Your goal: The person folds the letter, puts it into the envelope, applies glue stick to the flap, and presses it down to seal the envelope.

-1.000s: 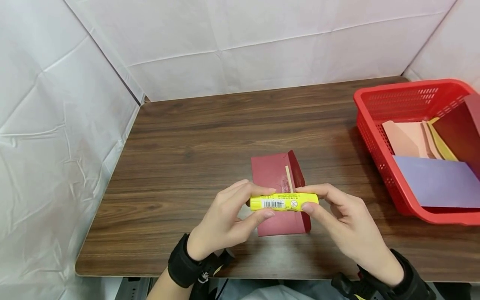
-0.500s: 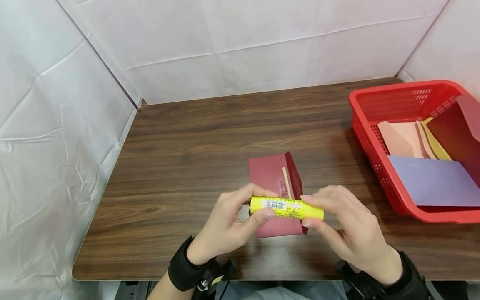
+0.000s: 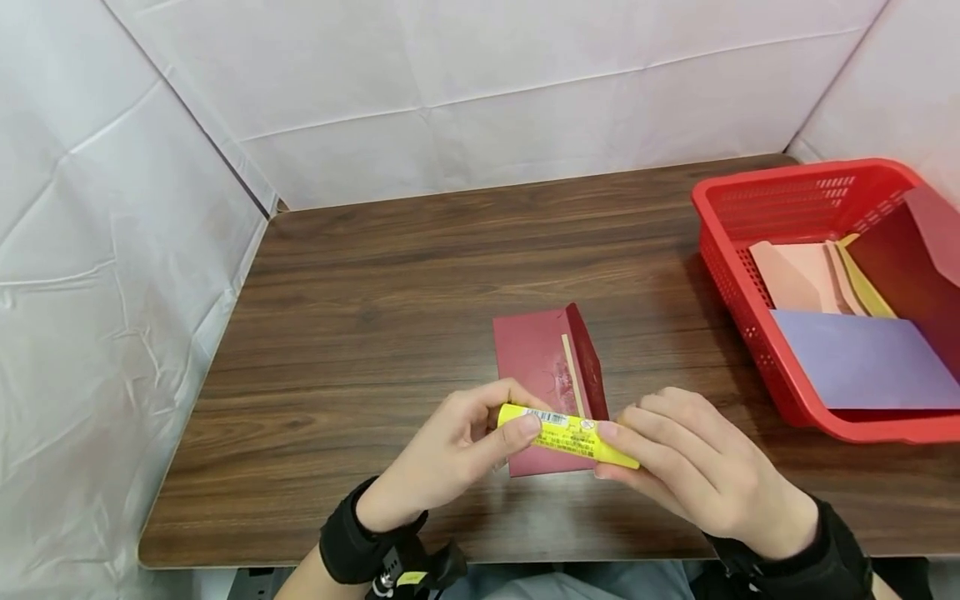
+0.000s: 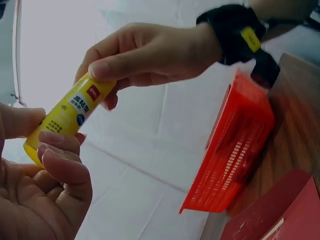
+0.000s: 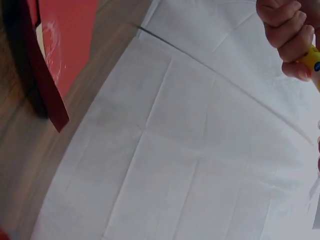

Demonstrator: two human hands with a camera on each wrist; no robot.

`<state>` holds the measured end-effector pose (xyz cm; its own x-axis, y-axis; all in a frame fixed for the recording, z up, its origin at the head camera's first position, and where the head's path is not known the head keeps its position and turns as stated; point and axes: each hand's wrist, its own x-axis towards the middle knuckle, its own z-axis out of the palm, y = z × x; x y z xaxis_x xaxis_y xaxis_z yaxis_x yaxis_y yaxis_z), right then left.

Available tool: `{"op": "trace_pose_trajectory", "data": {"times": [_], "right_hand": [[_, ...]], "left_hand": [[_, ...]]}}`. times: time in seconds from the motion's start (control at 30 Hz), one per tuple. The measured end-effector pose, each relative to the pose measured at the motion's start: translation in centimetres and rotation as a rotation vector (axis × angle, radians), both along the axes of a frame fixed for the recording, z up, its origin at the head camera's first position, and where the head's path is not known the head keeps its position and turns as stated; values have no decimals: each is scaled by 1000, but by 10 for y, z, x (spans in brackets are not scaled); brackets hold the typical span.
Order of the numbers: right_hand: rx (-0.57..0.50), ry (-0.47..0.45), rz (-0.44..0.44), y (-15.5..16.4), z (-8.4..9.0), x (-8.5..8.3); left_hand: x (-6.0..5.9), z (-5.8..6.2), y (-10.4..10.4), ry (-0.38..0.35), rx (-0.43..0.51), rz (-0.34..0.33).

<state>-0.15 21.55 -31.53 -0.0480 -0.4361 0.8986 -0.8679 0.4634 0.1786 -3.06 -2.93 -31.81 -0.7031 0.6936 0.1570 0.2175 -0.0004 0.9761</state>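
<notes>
A yellow glue stick (image 3: 564, 436) is held in the air between both hands, its right end tilted down in the head view. My left hand (image 3: 459, 446) pinches one end between thumb and fingers. The other end is gripped by my right hand (image 3: 701, 467), thumb and fingers around it. Printed lettering shows on its barrel in the left wrist view. Below, a dark red envelope (image 3: 525, 354) lies on the table, its flap (image 3: 587, 367) raised on the right. A pale strip (image 3: 572, 371) runs beside the fold, and shiny smears (image 5: 56, 47) mark the paper next to it.
A red plastic basket (image 3: 817, 421) stands at the right of the wooden table (image 3: 360, 333). Inside are a purple envelope (image 3: 862, 354), pink ones (image 3: 795, 279), a yellow one (image 3: 868, 287) and dark red paper (image 3: 907, 250). White cloth (image 3: 450, 92) walls the back and left.
The glue stick has gone from level to tilted, its right end dropping. My right hand has turned and lowered slightly, closing more around that end. The envelope stays put on the table.
</notes>
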Motion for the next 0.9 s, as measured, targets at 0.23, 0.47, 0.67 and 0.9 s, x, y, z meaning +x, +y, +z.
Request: {"op": "trace_pose_trajectory", "data": {"times": [0.23,0.47,0.67,0.9], "right_hand": [[-21,-300,59,4,0,6],[-76,-1048,85,12,1,15],[-193,-1519,330,5,2,9],[-445,-1703,355,-8,5,7]], "left_hand": [[3,-1,-1,373,-24,54],[1,-4,1,846,19,115],[-5,-6,0,1078,6,183],[-7,-8,-1,1278,-77,258]]}}
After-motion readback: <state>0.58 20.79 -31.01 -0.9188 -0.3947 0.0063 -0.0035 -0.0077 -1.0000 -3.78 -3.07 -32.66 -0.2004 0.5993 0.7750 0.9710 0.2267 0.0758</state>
